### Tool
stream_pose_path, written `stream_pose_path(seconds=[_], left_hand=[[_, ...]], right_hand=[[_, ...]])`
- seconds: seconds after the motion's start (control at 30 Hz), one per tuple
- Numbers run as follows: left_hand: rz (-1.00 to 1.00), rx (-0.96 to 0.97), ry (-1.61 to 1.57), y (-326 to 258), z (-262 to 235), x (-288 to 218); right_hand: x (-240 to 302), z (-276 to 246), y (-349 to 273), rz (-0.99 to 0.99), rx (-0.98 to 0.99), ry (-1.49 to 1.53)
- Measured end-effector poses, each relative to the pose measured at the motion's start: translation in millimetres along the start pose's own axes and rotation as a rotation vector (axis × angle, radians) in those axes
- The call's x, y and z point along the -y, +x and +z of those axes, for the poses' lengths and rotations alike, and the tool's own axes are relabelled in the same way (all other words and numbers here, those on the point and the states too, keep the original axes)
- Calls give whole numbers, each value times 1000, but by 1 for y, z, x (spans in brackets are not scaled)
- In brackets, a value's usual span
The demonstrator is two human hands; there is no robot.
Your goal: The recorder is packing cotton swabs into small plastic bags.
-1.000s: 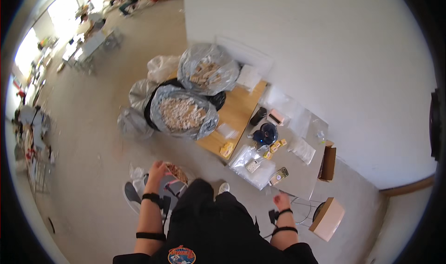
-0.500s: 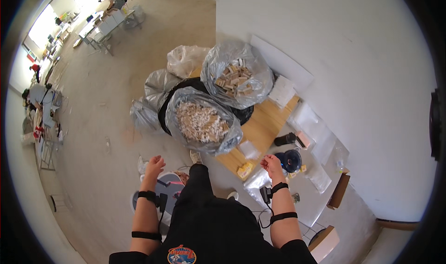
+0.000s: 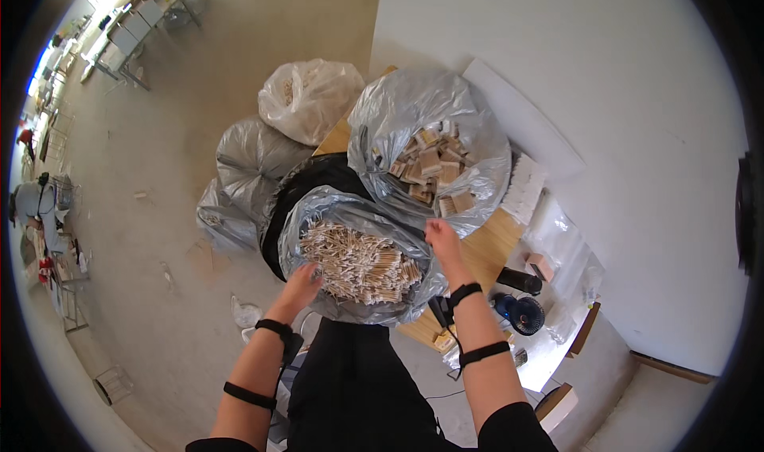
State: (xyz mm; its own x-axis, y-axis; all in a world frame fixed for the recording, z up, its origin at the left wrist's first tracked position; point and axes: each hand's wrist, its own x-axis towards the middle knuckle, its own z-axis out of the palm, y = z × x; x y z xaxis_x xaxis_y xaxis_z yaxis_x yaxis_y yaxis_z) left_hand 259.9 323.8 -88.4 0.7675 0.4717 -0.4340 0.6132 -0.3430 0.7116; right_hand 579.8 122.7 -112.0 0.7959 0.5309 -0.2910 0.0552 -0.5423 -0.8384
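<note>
A grey plastic bag [image 3: 362, 199] in front of me stands with its mouth spread, full of loose cotton swabs [image 3: 358, 261] with wooden sticks. At its near left rim is my left hand [image 3: 301, 286], fingers apart and reaching over the edge of the swabs. My right hand [image 3: 446, 245] is at the bag's right side with fingers curled in; whether it pinches the plastic is too small to see. Just beyond it stands a second clear grey bag [image 3: 382, 106], holding small bundles of swabs [image 3: 430, 161].
Both bags stand by a wooden table [image 3: 489, 241]. Behind them are several filled bags, one whitish [image 3: 310, 94]. On the right are a small dark fan [image 3: 525, 315], a black cylinder [image 3: 519, 280], and clear plastic sheets [image 3: 549, 229]. A person [image 3: 38, 205] works far left.
I have come closer to the bags. Both hands have moved forward, from beside my body to the rim of the bag of loose swabs.
</note>
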Motion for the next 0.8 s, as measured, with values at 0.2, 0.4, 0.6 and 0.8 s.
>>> stream_pose_path(seconds=[0.2, 0.4, 0.6, 0.8], left_hand=[[173, -25, 462, 66, 51, -4], [119, 5, 544, 101, 83, 20], [126, -34, 552, 104, 96, 29], [157, -77, 573, 97, 101, 33]], right_hand=[[29, 22, 86, -435, -369, -518], [0, 24, 115, -390, -509, -764], [-2, 15, 126, -330, -505, -924], [4, 7, 107, -486, -674, -502]])
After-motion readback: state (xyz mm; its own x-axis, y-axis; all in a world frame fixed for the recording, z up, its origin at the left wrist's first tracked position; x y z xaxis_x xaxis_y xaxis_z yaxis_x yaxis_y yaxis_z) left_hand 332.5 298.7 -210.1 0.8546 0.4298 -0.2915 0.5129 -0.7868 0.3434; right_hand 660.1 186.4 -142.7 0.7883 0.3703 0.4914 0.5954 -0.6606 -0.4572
